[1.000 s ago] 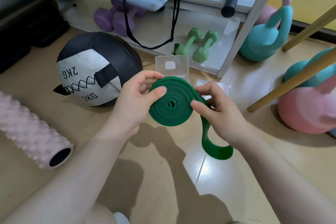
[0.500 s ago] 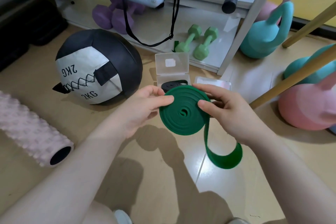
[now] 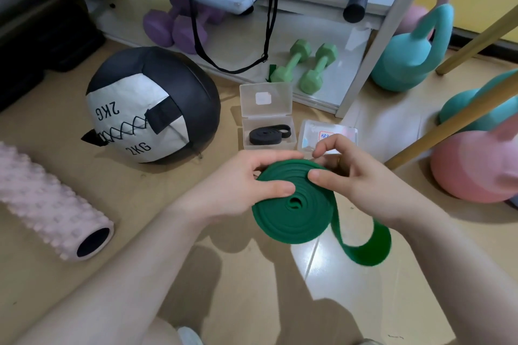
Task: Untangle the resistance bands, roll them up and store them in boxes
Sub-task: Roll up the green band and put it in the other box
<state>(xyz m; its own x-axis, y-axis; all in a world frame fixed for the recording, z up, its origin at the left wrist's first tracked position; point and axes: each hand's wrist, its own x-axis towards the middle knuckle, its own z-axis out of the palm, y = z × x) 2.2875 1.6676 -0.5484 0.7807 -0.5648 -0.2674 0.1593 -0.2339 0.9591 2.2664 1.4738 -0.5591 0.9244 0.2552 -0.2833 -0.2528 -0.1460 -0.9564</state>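
Observation:
A green resistance band [image 3: 297,216] is wound into a flat coil above the floor, with a loose loop hanging off its right side. My left hand [image 3: 241,185] pinches the coil's left part, thumb on top. My right hand [image 3: 353,176] holds the coil's upper right edge, thumb pressed on the top face. Behind them an open clear box [image 3: 266,137] holds a rolled black band [image 3: 269,133]. A second clear box [image 3: 328,134] with its lid closed lies to the right, partly hidden by my right fingers.
A black and white 2KG medicine ball [image 3: 148,106] sits at the left, a pink foam roller [image 3: 53,210] nearer. Green dumbbells [image 3: 305,67] and purple ones [image 3: 173,25] lie under a white rack. Teal and pink kettlebells [image 3: 473,171] and wooden poles stand at the right.
Both hands and the green coil have come lower and nearer to me, tilting the coil flatter. The open box with the black band is now uncovered. The loose loop has shortened.

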